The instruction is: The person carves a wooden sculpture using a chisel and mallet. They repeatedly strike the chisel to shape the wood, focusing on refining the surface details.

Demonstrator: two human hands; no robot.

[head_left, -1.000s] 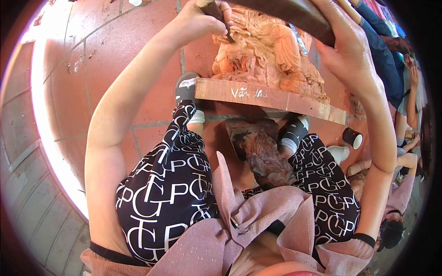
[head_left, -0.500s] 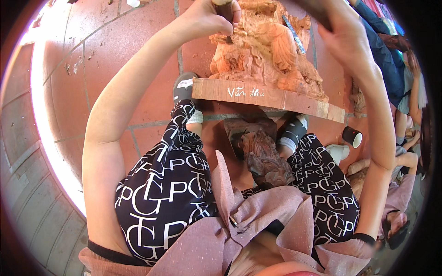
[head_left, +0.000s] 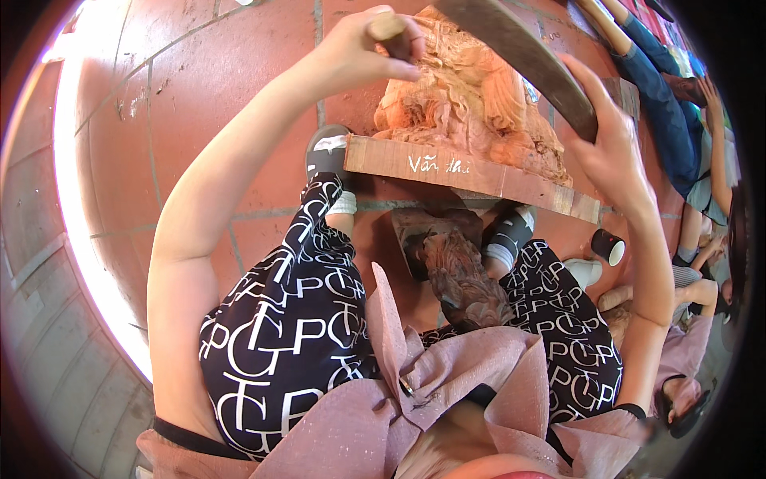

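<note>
An orange-brown wood carving (head_left: 471, 112) with deep folds stands on a flat wooden base (head_left: 471, 176) in front of me. Wrapped round a chisel's wooden handle (head_left: 388, 29), my left hand (head_left: 351, 56) is at the carving's upper left; the blade is hidden behind my fingers and thumb. My right hand (head_left: 608, 140) grips one end of a long dark wooden mallet (head_left: 531, 60). The mallet slants across above the carving, its far end reaching the picture's top edge to the right of the chisel handle. A gap shows between mallet and handle.
Between my legs rests a darker carved wood piece (head_left: 463, 275). A black cup (head_left: 608, 246) lies on the red tiled floor (head_left: 207, 144) near the base's right corner. Other people sit at the right, with a jeans-clad leg (head_left: 666, 120) nearby. My shoes flank the base's near side.
My right hand has swung the mallet down and inward, bringing its length into view. My left hand and the chisel have shifted slightly right in the picture, as has the carving.
</note>
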